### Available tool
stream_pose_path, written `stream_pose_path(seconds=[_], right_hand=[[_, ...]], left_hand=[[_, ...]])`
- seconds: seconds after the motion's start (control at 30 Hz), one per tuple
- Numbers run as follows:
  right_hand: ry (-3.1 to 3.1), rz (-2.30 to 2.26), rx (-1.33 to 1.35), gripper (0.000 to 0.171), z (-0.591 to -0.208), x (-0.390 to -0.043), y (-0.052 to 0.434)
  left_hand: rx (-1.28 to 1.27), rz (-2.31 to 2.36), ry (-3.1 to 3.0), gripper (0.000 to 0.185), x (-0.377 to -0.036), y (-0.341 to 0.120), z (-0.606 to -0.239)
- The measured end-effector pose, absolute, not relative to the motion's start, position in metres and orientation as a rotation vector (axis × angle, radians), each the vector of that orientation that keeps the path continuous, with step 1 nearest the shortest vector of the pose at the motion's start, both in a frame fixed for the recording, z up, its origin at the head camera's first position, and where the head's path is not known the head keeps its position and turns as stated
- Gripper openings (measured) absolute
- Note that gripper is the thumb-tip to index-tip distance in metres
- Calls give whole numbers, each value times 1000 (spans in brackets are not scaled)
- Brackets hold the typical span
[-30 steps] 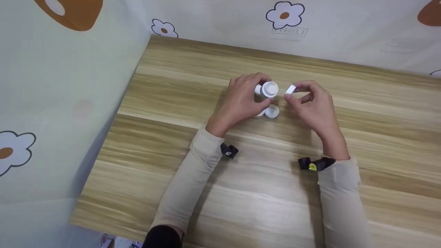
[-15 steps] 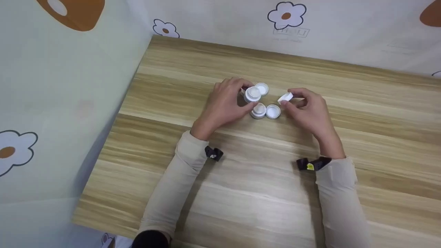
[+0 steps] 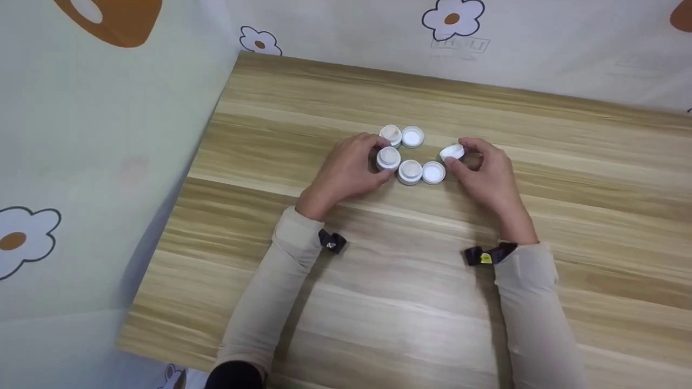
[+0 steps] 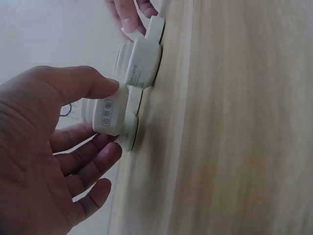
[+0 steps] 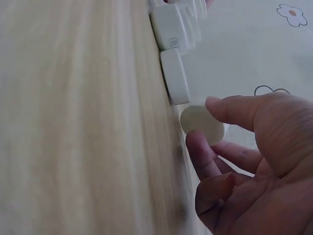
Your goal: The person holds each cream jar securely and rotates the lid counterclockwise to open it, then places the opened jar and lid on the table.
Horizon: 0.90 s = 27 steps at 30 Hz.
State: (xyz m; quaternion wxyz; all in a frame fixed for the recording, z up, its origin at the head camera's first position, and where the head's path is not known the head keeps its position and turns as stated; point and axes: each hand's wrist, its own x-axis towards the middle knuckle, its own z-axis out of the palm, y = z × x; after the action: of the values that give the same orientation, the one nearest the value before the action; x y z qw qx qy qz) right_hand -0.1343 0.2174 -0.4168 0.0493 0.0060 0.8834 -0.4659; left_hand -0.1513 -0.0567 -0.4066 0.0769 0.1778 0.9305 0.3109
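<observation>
My left hand (image 3: pixel 348 167) holds a small white open jar (image 3: pixel 388 157) between thumb and fingers. In the left wrist view the held jar (image 4: pixel 108 112) has printed characters on its side and looks slightly off the table. A second open jar (image 3: pixel 410 170) stands just right of it, with an upturned white lid (image 3: pixel 433 173) touching it. Behind, a third open jar (image 3: pixel 390 135) sits beside another upturned lid (image 3: pixel 412 137). My right hand (image 3: pixel 489 175) pinches a tilted white lid (image 3: pixel 452 153) above the table; the right wrist view shows this lid (image 5: pixel 203 125) between thumb and fingertips.
The wood-grain table (image 3: pixel 411 302) reaches a pale wall covering (image 3: pixel 346 32) with flower prints at the back. Its left edge borders another pale sheet (image 3: pixel 97 162). Small black cameras (image 3: pixel 331 241) are strapped at both wrists.
My left hand has moved left and lowered the held jar toward the table, uncovering the jars behind and in front. My right hand has shifted slightly, tilting its lid so the inside shows.
</observation>
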Motion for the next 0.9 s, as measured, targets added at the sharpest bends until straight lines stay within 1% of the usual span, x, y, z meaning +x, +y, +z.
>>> stream_pose_path(seconds=[0.13, 0.47, 0.63, 0.77, 0.9], right_hand=[[2689, -1416, 16, 52, -420, -133, 217], [2752, -1316, 35, 47, -426, -129, 216], [2760, -1300, 30, 50, -428, -128, 213], [2742, -1295, 42, 54, -426, -127, 210], [2706, -1324, 47, 54, -424, -128, 212]], left_hand=[[551, 882, 2758, 46, -151, -58, -408], [564, 880, 2696, 43, -149, -63, -415], [550, 865, 2687, 49, -148, -66, -415], [557, 850, 2668, 58, -147, -72, -411], [576, 842, 2630, 64, -145, -78, -404]])
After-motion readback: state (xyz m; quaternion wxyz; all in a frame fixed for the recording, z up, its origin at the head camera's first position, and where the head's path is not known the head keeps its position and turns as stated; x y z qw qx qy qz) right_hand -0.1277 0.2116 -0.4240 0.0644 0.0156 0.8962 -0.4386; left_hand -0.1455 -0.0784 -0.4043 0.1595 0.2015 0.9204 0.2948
